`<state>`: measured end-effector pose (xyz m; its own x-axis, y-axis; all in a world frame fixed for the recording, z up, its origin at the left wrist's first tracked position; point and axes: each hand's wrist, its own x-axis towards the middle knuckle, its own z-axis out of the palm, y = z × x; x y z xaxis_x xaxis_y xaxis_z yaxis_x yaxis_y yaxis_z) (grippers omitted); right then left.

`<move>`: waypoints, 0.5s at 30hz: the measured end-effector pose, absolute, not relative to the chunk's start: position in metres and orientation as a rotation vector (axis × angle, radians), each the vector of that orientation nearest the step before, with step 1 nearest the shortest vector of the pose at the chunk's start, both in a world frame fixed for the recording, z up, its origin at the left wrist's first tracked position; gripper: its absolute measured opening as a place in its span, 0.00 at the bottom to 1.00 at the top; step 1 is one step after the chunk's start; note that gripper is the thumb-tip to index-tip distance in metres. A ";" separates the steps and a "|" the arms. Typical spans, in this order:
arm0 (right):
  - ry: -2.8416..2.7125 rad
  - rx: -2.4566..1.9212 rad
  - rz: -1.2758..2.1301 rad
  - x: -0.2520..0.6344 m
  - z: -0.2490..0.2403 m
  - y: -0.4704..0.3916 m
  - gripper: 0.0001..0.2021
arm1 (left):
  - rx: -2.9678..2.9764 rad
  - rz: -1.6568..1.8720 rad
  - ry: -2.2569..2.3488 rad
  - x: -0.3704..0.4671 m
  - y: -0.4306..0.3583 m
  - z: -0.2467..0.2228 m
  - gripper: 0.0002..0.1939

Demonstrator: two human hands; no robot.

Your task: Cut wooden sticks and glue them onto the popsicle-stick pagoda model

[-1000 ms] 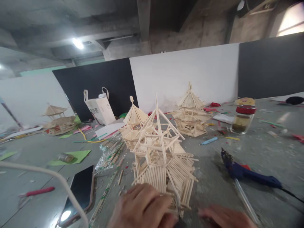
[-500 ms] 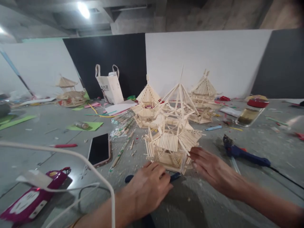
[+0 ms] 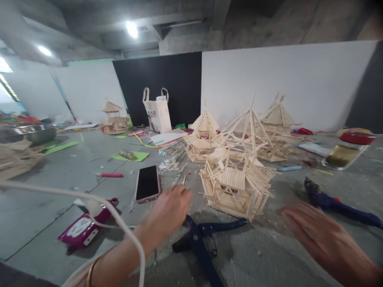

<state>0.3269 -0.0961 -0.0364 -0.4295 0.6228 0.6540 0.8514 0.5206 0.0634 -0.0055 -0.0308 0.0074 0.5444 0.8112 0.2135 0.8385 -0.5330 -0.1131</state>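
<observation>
Both hands have parted since the earlier frame, drawing back from the unfinished stick pavilion (image 3: pixel 233 181) and uncovering the blue-handled cutters (image 3: pixel 196 237). Seen in the head view, the pavilion stands upright on the grey tabletop (image 3: pixel 254 259), with the cutters lying open at its 7 o'clock. At its 8 o'clock, the left hand (image 3: pixel 175 205) is knuckles up beside the phone (image 3: pixel 148 183), its forearm slanting in from 7 o'clock with a gold bangle (image 3: pixel 90 273) at the wrist. Those fingers are bent and blurred; whether they grip anything I cannot tell. At 4 o'clock, apart from the pavilion, the right hand (image 3: pixel 317 231) holds nothing visible, fingers extended together toward 10 o'clock, near the glue gun (image 3: pixel 344 207).
</observation>
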 end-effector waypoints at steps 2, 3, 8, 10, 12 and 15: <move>-2.113 -1.235 -0.564 0.336 -0.046 -0.100 0.19 | -2.453 -0.159 -1.554 -0.020 -0.014 0.006 0.11; -2.077 -1.273 -0.542 0.340 -0.051 -0.099 0.20 | -2.403 -0.140 -1.618 -0.024 -0.006 0.005 0.11; -1.893 -1.471 -0.224 0.349 -0.067 -0.091 0.18 | -2.345 -0.070 -1.783 -0.020 0.022 0.002 0.09; -1.823 -1.553 0.000 0.348 -0.067 -0.090 0.17 | -2.363 -0.102 -1.780 -0.010 0.026 0.002 0.10; -1.749 -1.632 0.211 0.347 -0.065 -0.090 0.17 | -2.393 -0.151 -1.762 0.000 0.025 0.003 0.11; -1.686 -1.665 0.314 0.347 -0.063 -0.092 0.19 | -2.378 -0.243 -1.782 0.007 0.020 0.004 0.12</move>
